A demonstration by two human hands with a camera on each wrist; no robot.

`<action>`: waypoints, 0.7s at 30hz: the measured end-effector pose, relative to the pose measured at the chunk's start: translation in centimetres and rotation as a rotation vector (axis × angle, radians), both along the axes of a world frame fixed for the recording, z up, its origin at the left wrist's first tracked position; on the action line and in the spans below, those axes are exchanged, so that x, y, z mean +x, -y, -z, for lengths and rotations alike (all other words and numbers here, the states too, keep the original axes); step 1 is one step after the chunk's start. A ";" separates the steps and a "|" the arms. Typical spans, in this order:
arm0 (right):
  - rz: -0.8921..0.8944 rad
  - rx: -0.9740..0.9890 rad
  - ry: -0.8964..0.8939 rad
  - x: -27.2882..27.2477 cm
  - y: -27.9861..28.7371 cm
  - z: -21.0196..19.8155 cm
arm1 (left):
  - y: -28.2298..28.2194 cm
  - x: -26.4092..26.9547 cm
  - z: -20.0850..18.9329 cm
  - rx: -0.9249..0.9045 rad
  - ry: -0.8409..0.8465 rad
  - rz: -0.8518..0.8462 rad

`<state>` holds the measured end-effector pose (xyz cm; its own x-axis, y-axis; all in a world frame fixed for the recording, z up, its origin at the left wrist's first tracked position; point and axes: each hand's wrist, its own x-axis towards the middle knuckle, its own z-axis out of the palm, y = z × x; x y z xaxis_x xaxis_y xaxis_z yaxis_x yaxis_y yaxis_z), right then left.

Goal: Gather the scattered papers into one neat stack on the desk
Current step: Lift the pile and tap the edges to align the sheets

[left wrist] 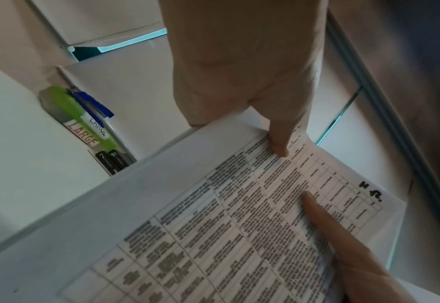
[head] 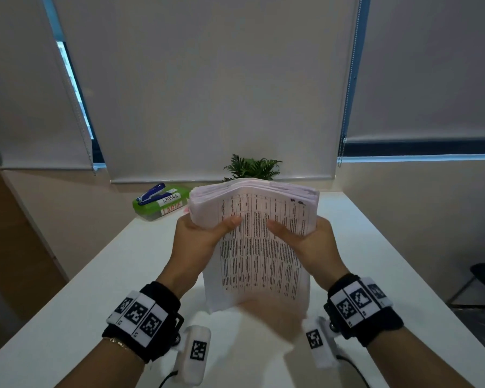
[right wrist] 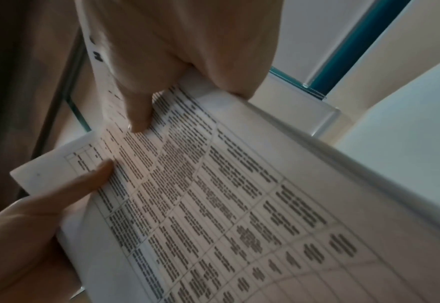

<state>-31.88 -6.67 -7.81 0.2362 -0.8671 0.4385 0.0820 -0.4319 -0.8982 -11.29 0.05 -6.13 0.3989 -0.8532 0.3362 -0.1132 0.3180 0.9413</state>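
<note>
With the whole bundle of papers (head: 254,242) held upright between both hands, the bottom edge looks to be at or just above the surface (head: 389,247); it is motion-blurred, so contact cannot be confirmed. Left hand (head: 199,233) grips the left edge, thumb across the printed front sheet and fingers behind. Right hand (head: 308,236) mirrors that on the right edge. No loose sheets visible elsewhere on the surface, so my read is gathering is done and this is the squaring step.

Risks from here:
- Top edges fan out and curl back, sheets not flush. Lay it down like this and the stack ends up stepped, not neat.
- Grip sits in the upper half only. The lower half hangs free and bows, so a hard tap could buckle the front sheet or let inner sheets slide out below.
- Loosening both thumbs together to let sheets settle could spill the bundle forward.
- Green box (head: 158,204) labelled LARGE with blue stapler (head: 151,193) on top sits near, back left; plant (head: 251,166) just behind the bundle. Tipping the bundle away could clip either.
</note>
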 end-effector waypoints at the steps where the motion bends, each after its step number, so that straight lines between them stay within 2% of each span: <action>1: 0.020 0.014 0.017 0.2 -0.1 0.4 | 0.0 0.0 0.1 0.003 -0.006 -0.022; 7: 0.133 0.057 0.115 0.6 -1.1 1.7 | -0.8 -1.4 2.3 -0.061 -0.072 -0.163; 12: 0.089 0.035 0.048 1.1 -3.0 4.1 | -1.4 -2.7 4.5 -0.044 0.051 -0.201; 16: 0.088 0.093 0.131 1.3 -3.1 3.9 | -1.1 -3.1 4.0 -0.077 -0.023 -0.250; 21: 0.057 0.114 0.132 1.5 -3.3 4.0 | -1.2 -3.1 4.5 -0.061 0.005 -0.236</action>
